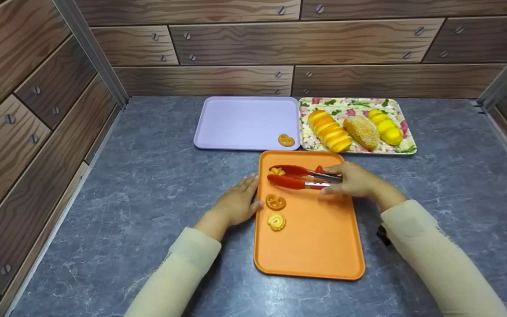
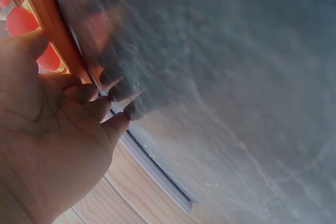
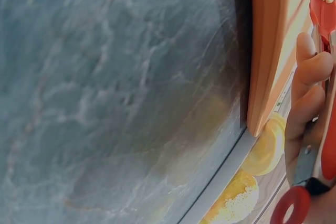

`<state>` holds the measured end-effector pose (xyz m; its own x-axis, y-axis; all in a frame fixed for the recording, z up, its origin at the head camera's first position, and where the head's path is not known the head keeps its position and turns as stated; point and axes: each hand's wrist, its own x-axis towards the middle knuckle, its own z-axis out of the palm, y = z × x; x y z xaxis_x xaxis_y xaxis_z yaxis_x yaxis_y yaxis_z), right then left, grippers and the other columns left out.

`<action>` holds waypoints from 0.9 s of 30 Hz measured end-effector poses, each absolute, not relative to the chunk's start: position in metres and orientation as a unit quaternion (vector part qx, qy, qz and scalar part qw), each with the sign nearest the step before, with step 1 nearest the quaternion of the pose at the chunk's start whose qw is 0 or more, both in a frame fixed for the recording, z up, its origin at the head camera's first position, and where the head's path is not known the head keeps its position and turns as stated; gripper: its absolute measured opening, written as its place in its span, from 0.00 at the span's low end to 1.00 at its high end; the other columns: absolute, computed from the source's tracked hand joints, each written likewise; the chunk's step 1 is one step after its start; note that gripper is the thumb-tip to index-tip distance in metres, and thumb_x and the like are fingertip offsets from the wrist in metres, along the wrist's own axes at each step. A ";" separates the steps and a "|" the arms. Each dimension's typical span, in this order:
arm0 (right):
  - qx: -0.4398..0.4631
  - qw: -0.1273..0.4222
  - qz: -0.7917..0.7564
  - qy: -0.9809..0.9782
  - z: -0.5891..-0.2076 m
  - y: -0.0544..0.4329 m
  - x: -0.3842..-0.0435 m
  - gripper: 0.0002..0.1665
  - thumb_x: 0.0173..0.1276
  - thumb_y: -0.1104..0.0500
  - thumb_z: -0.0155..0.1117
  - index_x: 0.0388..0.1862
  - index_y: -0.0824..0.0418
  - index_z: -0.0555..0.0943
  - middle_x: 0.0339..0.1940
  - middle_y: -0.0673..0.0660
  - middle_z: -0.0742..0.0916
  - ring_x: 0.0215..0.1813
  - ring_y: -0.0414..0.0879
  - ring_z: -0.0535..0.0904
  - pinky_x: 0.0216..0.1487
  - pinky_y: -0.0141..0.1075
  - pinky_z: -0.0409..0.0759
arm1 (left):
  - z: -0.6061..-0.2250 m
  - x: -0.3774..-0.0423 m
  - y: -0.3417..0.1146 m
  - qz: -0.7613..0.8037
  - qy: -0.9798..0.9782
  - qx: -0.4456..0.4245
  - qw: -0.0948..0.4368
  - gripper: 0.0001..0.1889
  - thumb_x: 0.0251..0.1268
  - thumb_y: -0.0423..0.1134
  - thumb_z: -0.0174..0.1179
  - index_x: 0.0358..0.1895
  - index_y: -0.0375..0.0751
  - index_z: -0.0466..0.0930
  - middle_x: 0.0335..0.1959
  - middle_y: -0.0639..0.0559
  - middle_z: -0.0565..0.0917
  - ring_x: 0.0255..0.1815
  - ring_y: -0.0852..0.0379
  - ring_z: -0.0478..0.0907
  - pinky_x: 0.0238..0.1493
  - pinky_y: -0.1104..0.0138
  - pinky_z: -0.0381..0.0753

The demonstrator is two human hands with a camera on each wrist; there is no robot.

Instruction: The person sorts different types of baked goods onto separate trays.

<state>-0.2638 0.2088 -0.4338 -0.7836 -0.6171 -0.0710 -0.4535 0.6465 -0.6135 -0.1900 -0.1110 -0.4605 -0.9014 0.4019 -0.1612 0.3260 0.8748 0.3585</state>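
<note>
- I have the right-hand grip (image 1: pixel 352 179) closed around the red-tipped tongs (image 1: pixel 295 182), which reach leftward over the orange tray (image 1: pixel 315 246).
- Between the tongs' tips I see a ridged yellow biscuit (image 1: pixel 276 172), near the tray's far-left corner; I cannot tell whether both tips press on it.
- My left-hand grip (image 1: pixel 237 201) is released, fingers extended along the tray's left edge, thumb at the rim.
- Near that same edge, nearer me than the tongs, a brown pretzel (image 1: pixel 275 202) lies on the tray, with a round yellow biscuit (image 1: pixel 277 222) just beside it on my side.
- Beyond, to the left, a lilac tray (image 1: pixel 244 121) carries a second pretzel (image 1: pixel 286 140) in its near-right corner.
- Right of that, a floral tray (image 1: pixel 341 105) holds a striped loaf (image 1: pixel 329 131), a seeded roll (image 1: pixel 361 132) and a yellow loaf (image 1: pixel 385 127), side by side.
- All three trays sit on the grey bench (image 1: pixel 161 136), with wood-patterned panels (image 1: pixel 236 44) behind.
</note>
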 end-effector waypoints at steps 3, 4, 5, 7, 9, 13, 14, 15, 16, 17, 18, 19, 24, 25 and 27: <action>-0.294 0.135 -0.301 0.897 -0.433 0.209 -0.265 0.40 0.55 0.48 0.75 0.59 0.72 0.75 0.53 0.68 0.82 0.34 0.48 0.73 0.39 0.41 0.71 | -0.461 -0.191 -0.111 0.161 0.962 0.189 0.116 0.36 0.74 0.54 0.45 0.76 0.39 0.48 0.76 0.45 0.50 0.75 0.46 0.46 0.71 0.54 0.51; -0.291 0.136 -0.302 0.898 -0.433 0.208 -0.265 0.40 0.55 0.49 0.75 0.59 0.72 0.75 0.52 0.67 0.82 0.32 0.48 0.73 0.38 0.40 0.71 | -0.461 -0.191 -0.111 0.160 0.962 0.189 0.116 0.36 0.74 0.54 0.45 0.76 0.39 0.48 0.76 0.45 0.50 0.75 0.47 0.46 0.72 0.54 0.50; -0.288 0.137 -0.303 0.898 -0.432 0.208 -0.265 0.40 0.55 0.48 0.75 0.59 0.72 0.76 0.51 0.67 0.83 0.31 0.47 0.72 0.37 0.39 0.72 | -0.462 -0.191 -0.111 0.161 0.962 0.188 0.116 0.36 0.74 0.54 0.45 0.76 0.39 0.48 0.76 0.45 0.50 0.75 0.47 0.46 0.71 0.54 0.51; -0.286 0.139 -0.304 0.898 -0.432 0.208 -0.265 0.40 0.55 0.48 0.74 0.60 0.71 0.76 0.50 0.67 0.83 0.28 0.45 0.71 0.34 0.38 0.71 | -0.462 -0.191 -0.111 0.161 0.962 0.187 0.117 0.36 0.74 0.54 0.45 0.76 0.39 0.48 0.76 0.46 0.50 0.75 0.47 0.45 0.72 0.54 0.50; -0.283 0.143 -0.310 0.897 -0.431 0.207 -0.266 0.40 0.55 0.48 0.75 0.60 0.71 0.75 0.48 0.66 0.84 0.25 0.44 0.70 0.31 0.36 0.71 | -0.463 -0.192 -0.111 0.162 0.962 0.185 0.118 0.36 0.74 0.54 0.45 0.76 0.39 0.48 0.76 0.46 0.50 0.75 0.47 0.46 0.72 0.54 0.50; -0.279 0.138 -0.320 0.895 -0.428 0.205 -0.268 0.38 0.56 0.50 0.74 0.61 0.70 0.75 0.43 0.64 0.85 0.23 0.43 0.68 0.27 0.34 0.69 | -0.464 -0.192 -0.111 0.161 0.962 0.185 0.118 0.36 0.74 0.54 0.45 0.76 0.39 0.47 0.76 0.46 0.50 0.75 0.47 0.46 0.72 0.55 0.50; -0.274 0.137 -0.324 0.895 -0.428 0.204 -0.269 0.38 0.56 0.51 0.74 0.60 0.70 0.76 0.43 0.63 0.85 0.23 0.43 0.68 0.26 0.34 0.68 | -0.464 -0.192 -0.111 0.162 0.962 0.187 0.117 0.36 0.74 0.54 0.45 0.76 0.39 0.47 0.76 0.46 0.50 0.75 0.47 0.46 0.72 0.54 0.50; -0.273 0.132 -0.325 0.896 -0.427 0.203 -0.269 0.36 0.57 0.51 0.74 0.60 0.70 0.76 0.42 0.63 0.85 0.24 0.44 0.68 0.27 0.34 0.68 | -0.465 -0.192 -0.111 0.163 0.962 0.188 0.115 0.36 0.74 0.54 0.45 0.76 0.39 0.48 0.76 0.45 0.50 0.75 0.47 0.46 0.72 0.54 0.50; -0.271 0.125 -0.326 0.897 -0.426 0.202 -0.270 0.36 0.57 0.51 0.74 0.59 0.70 0.77 0.44 0.64 0.85 0.27 0.45 0.70 0.30 0.35 0.69 | -0.465 -0.192 -0.111 0.162 0.962 0.189 0.115 0.36 0.74 0.54 0.45 0.76 0.39 0.47 0.76 0.45 0.50 0.75 0.47 0.46 0.72 0.54 0.50; -0.268 0.118 -0.327 0.898 -0.425 0.200 -0.271 0.35 0.57 0.52 0.74 0.59 0.70 0.77 0.46 0.64 0.85 0.29 0.46 0.71 0.33 0.36 0.70 | -0.465 -0.192 -0.111 0.162 0.962 0.190 0.114 0.36 0.74 0.54 0.45 0.76 0.38 0.48 0.76 0.45 0.50 0.75 0.46 0.46 0.71 0.54 0.51; -0.263 0.113 -0.330 0.900 -0.425 0.199 -0.272 0.35 0.57 0.52 0.74 0.59 0.70 0.77 0.47 0.65 0.84 0.32 0.48 0.72 0.36 0.38 0.70 | -0.466 -0.193 -0.111 0.162 0.962 0.189 0.116 0.36 0.74 0.54 0.45 0.76 0.39 0.47 0.76 0.45 0.50 0.75 0.47 0.46 0.72 0.54 0.50; -0.260 0.106 -0.331 0.901 -0.423 0.197 -0.272 0.34 0.58 0.52 0.73 0.59 0.70 0.77 0.50 0.66 0.83 0.36 0.49 0.73 0.39 0.39 0.71 | -0.466 -0.193 -0.111 0.162 0.962 0.188 0.118 0.36 0.74 0.55 0.45 0.76 0.39 0.47 0.76 0.46 0.50 0.75 0.47 0.45 0.72 0.54 0.50; -0.233 0.094 -0.342 0.906 -0.416 0.186 -0.277 0.34 0.59 0.54 0.73 0.61 0.68 0.76 0.46 0.65 0.85 0.34 0.50 0.75 0.38 0.40 0.73 | -0.465 -0.192 -0.111 0.160 0.962 0.186 0.121 0.36 0.74 0.55 0.44 0.76 0.40 0.46 0.76 0.46 0.49 0.75 0.47 0.45 0.72 0.55 0.49; -0.228 0.093 -0.341 0.907 -0.414 0.184 -0.278 0.33 0.59 0.54 0.72 0.61 0.68 0.76 0.42 0.65 0.85 0.31 0.48 0.76 0.36 0.40 0.74 | -0.465 -0.192 -0.112 0.161 0.962 0.187 0.118 0.36 0.74 0.55 0.45 0.76 0.40 0.46 0.76 0.46 0.49 0.75 0.47 0.45 0.72 0.54 0.50; -0.216 0.092 -0.342 0.910 -0.411 0.179 -0.281 0.33 0.59 0.55 0.73 0.61 0.67 0.77 0.38 0.63 0.85 0.26 0.45 0.76 0.32 0.38 0.74 | -0.464 -0.192 -0.112 0.161 0.962 0.190 0.114 0.36 0.74 0.55 0.45 0.76 0.39 0.47 0.76 0.45 0.50 0.75 0.46 0.46 0.72 0.54 0.50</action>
